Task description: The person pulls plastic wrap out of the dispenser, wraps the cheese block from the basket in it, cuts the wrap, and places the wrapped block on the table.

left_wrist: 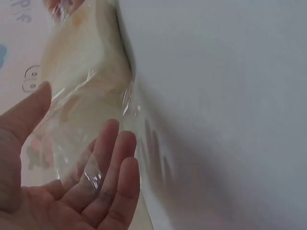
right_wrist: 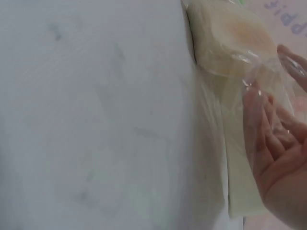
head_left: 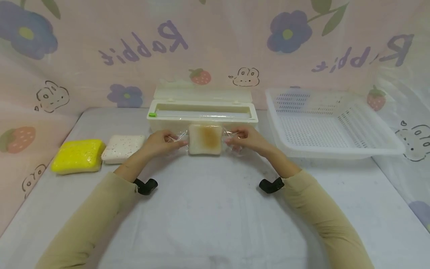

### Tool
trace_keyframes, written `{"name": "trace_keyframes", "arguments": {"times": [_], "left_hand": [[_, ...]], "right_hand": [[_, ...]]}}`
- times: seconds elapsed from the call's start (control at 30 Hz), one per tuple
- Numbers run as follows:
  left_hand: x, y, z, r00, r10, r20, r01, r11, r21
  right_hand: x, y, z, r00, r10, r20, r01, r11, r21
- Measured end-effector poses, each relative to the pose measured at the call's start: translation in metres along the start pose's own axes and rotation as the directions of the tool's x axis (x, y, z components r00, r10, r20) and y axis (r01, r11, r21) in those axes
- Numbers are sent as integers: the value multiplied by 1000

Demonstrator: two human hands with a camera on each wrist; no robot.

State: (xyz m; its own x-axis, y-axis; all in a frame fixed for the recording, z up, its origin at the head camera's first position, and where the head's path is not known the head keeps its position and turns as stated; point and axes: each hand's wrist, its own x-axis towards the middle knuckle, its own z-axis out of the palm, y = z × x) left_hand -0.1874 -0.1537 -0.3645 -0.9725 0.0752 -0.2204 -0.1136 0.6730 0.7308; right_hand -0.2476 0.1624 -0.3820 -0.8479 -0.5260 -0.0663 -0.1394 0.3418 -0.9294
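A slice of bread (head_left: pixel 205 140) with a browned patch stands between my hands, before a white film dispenser box (head_left: pixel 202 121). Clear plastic film (left_wrist: pixel 72 98) covers it and stretches out past both sides. My left hand (head_left: pixel 163 143) is at the bread's left side; in the left wrist view its thumb and fingers are spread apart, with film over the fingers. On the other side is my right hand (head_left: pixel 250 140). In the right wrist view film (right_wrist: pixel 259 81) lies across its loosely bent fingers, and the thumb stands away from them.
At the left lie a yellow bread-shaped block (head_left: pixel 78 157) and a white one with red specks (head_left: pixel 122 148), side by side. A white perforated basket (head_left: pixel 339 152) stands at the right. The dispenser's lid (head_left: pixel 203 93) is raised, near the patterned curtain (head_left: pixel 218 41).
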Motion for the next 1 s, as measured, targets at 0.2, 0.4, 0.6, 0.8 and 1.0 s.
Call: {"name": "trace_keyframes", "arguments": {"times": [0.2, 0.4, 0.6, 0.8, 1.0], "left_hand": [[-11, -15, -21, 997, -5, 83, 18, 988, -153], [-15, -21, -25, 1000, 10, -15, -14, 957, -291], [-19, -18, -23, 990, -15, -137, -27, 955, -296], [-16, -16, -25, 981, -30, -194, -20, 969, -247], [-18, -17, -34, 966, -44, -256, -19, 971, -239]], "right_hand": [[-14, 7, -15, 998, 34, 52, -41, 990, 133], [-18, 10, -18, 997, 63, -55, -45, 960, 278], [-16, 7, -14, 975, 127, -185, -56, 935, 349], [-17, 7, -12, 955, 159, -252, -61, 932, 356], [-23, -2, -9, 934, 193, -301, -39, 893, 449]]}}
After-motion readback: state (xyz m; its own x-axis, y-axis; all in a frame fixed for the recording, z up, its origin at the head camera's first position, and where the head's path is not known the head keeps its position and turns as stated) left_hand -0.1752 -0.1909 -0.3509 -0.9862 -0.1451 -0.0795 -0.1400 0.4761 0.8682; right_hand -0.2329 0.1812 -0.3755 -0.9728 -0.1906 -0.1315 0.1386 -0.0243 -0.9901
